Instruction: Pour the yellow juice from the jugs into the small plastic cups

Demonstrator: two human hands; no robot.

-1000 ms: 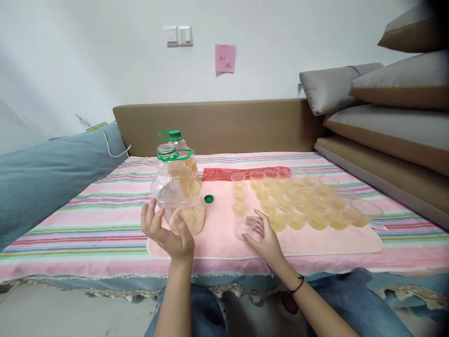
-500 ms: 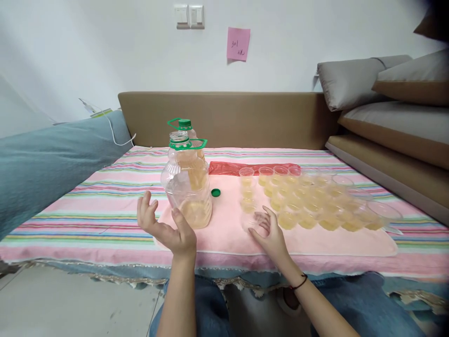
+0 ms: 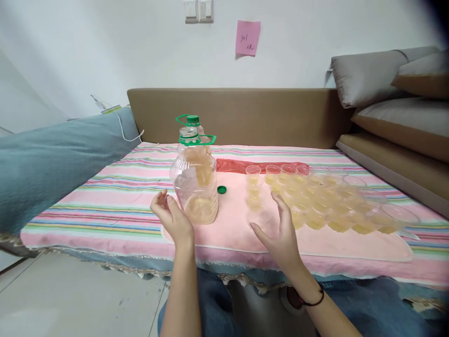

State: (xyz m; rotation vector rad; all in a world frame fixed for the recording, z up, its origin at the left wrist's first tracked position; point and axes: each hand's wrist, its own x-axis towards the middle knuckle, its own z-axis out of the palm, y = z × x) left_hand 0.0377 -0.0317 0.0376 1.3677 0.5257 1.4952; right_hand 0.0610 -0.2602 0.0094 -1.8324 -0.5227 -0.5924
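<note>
- From my head view, my left hand (image 3: 174, 223) is raised with its palm open and fingers loosely bent, free, near the front left of a large clear plastic jug (image 3: 196, 187) with a green handle and an open mouth.
- Pale yellow liquid lies in the bottom of that jug; a second clear jug with a green cap (image 3: 192, 120) stands behind it.
- My right hand (image 3: 281, 238) has thumb and fingers spread apart, by a faint clear plastic cup (image 3: 258, 216) at the near end of a single row; I can't tell whether I touch it.
- Right of that row, many clear cups of yellow liquid (image 3: 317, 206) stand close together on the pink mat (image 3: 224, 238).
- A loose round green cap (image 3: 221, 189) lies beside the open jug.
</note>
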